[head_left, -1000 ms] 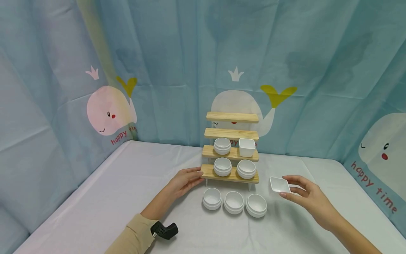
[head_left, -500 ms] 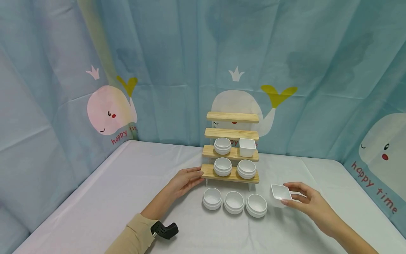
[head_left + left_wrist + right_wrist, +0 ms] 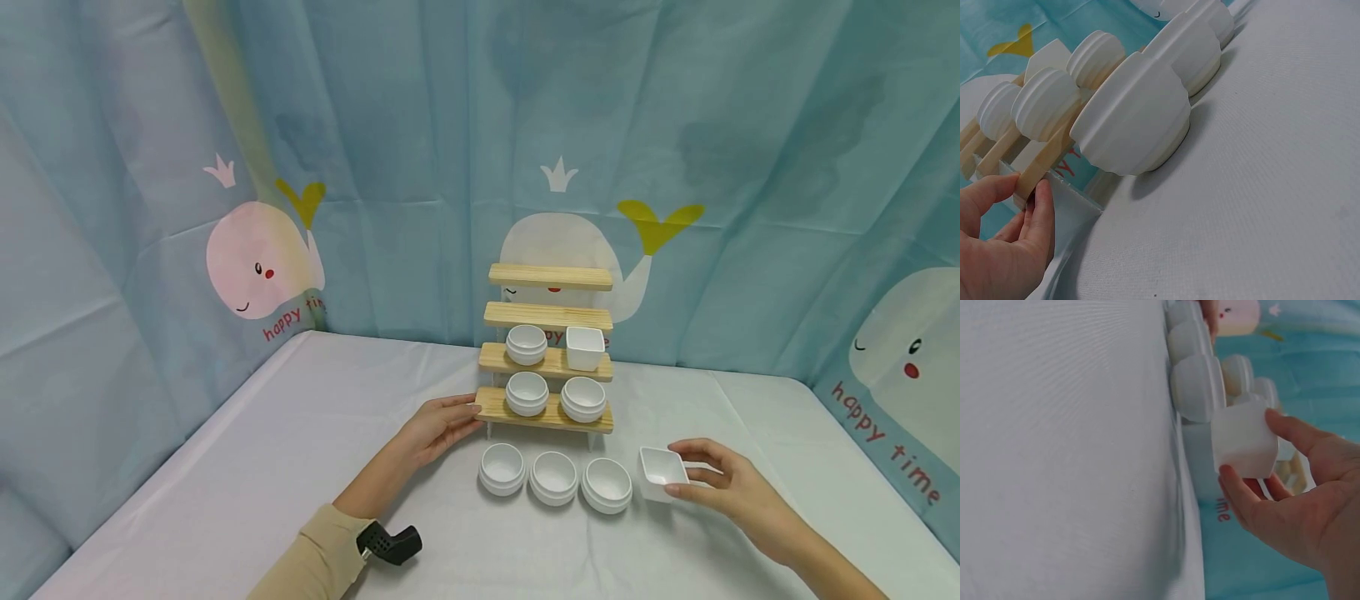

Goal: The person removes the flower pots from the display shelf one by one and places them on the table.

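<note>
Pinching the square bowl (image 3: 663, 472) between thumb (image 3: 686, 493) and fingers (image 3: 697, 450) of the right hand (image 3: 738, 493), spread only as wide as the bowl. Holding it upright, low at the surface (image 3: 465, 550), just beside a row of three round bowls (image 3: 553, 479); cannot tell whether touching down. Gripping the lowest shelf (image 3: 554, 410) by its left end with the left hand (image 3: 435, 429).

A blue curtain (image 3: 405, 100) hangs at twelve o'clock, pink whale (image 3: 238, 250) at nine, white crown (image 3: 558, 182) at one; white counter (image 3: 487, 554) toward six.
</note>
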`<state>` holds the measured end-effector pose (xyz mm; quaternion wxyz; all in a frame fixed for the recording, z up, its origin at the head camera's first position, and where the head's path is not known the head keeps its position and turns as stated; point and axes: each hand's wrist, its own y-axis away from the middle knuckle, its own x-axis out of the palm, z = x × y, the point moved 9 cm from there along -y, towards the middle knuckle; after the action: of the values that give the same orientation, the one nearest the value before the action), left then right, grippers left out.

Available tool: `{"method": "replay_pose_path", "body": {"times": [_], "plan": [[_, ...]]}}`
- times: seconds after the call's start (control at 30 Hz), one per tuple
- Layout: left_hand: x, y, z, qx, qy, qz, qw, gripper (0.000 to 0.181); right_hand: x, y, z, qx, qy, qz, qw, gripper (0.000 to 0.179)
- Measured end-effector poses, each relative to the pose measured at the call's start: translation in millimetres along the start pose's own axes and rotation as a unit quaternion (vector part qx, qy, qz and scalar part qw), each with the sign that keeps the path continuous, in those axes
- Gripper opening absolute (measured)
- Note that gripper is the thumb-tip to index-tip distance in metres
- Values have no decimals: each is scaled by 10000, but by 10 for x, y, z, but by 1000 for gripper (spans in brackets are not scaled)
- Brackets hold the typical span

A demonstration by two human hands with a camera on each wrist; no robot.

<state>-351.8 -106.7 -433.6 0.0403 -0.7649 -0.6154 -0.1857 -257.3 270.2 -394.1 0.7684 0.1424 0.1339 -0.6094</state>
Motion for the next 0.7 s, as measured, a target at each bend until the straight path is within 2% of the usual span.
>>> {"method": "replay_pose_path", "body": {"times": [0.37, 0.7], "plan": [[3, 3, -6, 4, -7, 12, 10000, 52, 35, -6, -92, 273, -19, 220, 9994, 66], [6, 13, -9, -11, -7, 1, 10000, 52, 81, -5, -118, 78, 16, 448, 9990, 64]]}}
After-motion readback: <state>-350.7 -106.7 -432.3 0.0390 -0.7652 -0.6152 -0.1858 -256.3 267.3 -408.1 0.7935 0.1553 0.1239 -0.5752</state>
